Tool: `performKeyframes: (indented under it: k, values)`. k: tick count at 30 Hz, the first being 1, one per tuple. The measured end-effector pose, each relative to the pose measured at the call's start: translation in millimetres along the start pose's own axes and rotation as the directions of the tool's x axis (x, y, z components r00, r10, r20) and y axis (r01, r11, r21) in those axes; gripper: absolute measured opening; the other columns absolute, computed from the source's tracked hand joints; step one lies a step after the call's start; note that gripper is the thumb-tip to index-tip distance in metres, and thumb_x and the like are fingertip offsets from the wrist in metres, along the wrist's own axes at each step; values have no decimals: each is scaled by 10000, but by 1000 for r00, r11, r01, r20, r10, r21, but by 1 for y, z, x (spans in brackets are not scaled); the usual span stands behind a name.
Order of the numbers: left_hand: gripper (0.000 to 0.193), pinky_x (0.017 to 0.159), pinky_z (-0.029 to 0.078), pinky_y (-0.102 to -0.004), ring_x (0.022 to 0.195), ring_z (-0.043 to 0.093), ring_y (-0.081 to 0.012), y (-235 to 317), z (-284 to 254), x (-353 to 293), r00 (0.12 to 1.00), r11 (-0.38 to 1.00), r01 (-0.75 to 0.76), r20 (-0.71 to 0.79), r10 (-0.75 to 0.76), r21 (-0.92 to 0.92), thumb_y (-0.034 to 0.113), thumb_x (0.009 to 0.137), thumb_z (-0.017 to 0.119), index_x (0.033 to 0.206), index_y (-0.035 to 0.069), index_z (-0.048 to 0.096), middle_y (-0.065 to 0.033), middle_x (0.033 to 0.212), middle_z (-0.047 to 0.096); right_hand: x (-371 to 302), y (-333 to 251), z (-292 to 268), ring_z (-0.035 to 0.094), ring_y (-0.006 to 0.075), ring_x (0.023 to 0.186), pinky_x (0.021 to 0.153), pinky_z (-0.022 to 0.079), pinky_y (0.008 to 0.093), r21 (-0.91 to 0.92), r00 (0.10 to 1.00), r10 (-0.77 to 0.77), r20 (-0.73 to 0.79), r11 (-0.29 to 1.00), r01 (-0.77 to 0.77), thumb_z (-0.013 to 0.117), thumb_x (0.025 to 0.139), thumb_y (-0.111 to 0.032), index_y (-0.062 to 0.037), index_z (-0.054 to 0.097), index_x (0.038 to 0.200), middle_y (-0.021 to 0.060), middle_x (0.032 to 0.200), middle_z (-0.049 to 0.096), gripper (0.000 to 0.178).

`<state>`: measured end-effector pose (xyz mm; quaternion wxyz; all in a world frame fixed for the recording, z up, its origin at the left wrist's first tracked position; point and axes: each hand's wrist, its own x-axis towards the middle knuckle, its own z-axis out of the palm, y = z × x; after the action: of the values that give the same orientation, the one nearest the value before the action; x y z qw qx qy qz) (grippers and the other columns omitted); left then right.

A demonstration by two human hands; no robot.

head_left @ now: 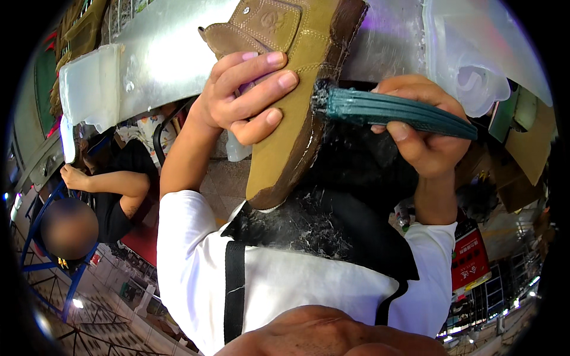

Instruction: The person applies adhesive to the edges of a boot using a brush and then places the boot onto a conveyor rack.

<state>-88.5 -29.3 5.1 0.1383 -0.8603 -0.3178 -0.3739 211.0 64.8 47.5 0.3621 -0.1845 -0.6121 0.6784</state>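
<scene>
A tan and brown shoe upper (291, 113) with stitched seams is held at an angle in front of my chest, its toe pointing down toward me. My left hand (246, 98) is closed round it, with the fingertips pressed on its side. In my right hand (424, 124) is a dark green-handled brush (386, 110), gripped between thumb and fingers. The brush's dark, wet-looking bristles touch the shoe's lower edge, along the brown band. Whitish residue shows along that band. Part of my right fingers is hidden behind the handle.
A shiny metal worktop (172, 53) crosses the far side, with translucent plastic sheets (89, 89) over its left end and more plastic (475, 53) at right. Another person (122, 190) sits at the left. A red box (470, 258) stands at right. My black apron (309, 231) carries white smears.
</scene>
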Motion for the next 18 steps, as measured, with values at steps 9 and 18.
performKeyframes:
  k: [9,18]
  values:
    - [473,917,506,-445,1110,669,-342,1,-5,3,999,1000,-4,51,5,-11,125,907,677,1287,150,394,-113,1284,671,-5,-9,4,711,179,842,745,570,284,67,991,121,-63,991,-117,724,840,68,99,686,1056,172,956,730,222]
    - [451,881,521,-444,1091,675,-357,2,-4,5,999,1000,5,47,-5,-4,118,899,677,1259,144,406,-128,1272,676,27,7,-13,708,176,780,700,594,281,-317,979,-182,-92,937,144,663,885,83,144,660,1100,218,1040,711,223]
